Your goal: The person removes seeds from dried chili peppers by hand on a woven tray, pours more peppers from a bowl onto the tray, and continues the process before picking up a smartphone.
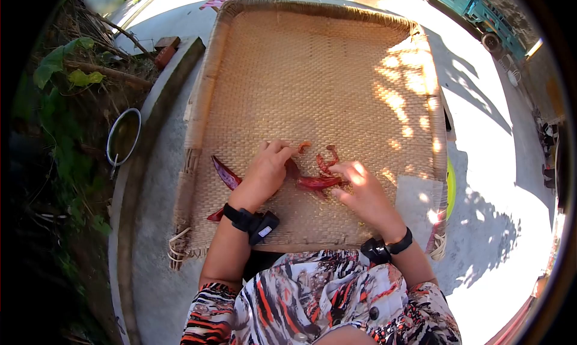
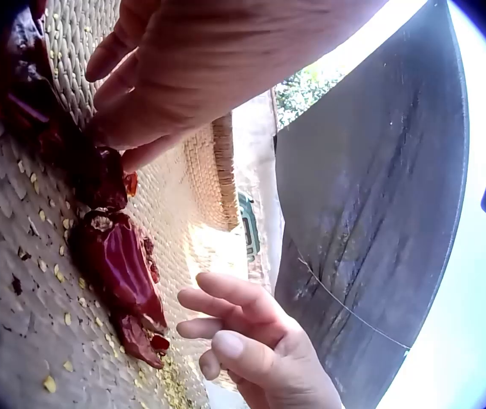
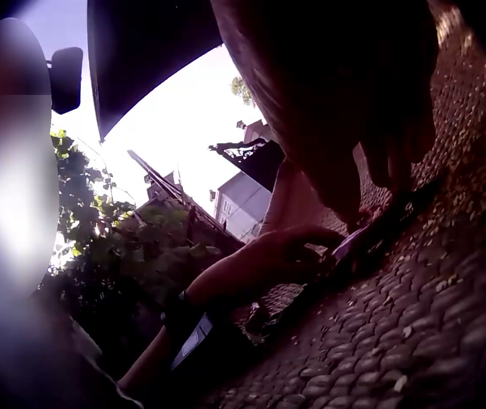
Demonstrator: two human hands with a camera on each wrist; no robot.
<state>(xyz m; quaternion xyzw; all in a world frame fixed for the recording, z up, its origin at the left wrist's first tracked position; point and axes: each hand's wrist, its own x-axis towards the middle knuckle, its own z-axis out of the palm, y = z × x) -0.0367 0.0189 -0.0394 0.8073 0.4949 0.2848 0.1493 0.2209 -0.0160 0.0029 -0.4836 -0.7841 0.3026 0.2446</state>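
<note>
On a woven tray (image 1: 300, 74) lie several red dried pepper pieces. My left hand (image 1: 267, 170) is over a dark red piece (image 2: 102, 179); in the left wrist view its loosely bent fingertips reach down to that piece, with no clear grip. A long glossy red pepper (image 1: 318, 183) lies between my hands. My right hand (image 1: 366, 198) is at its right end, fingers apart and slightly bent; the left wrist view has this hand (image 2: 260, 341) just off a pepper piece (image 2: 119, 264). Another split pepper (image 1: 225, 173) lies left of my left hand.
Pale seeds (image 2: 49, 383) are scattered on the weave. A smaller red piece (image 1: 215, 216) lies near my left wrist, and shrivelled pieces (image 1: 327, 160) lie beyond the long pepper. Left of the tray are a concrete curb (image 1: 144, 116), plants and a metal ring (image 1: 124, 137).
</note>
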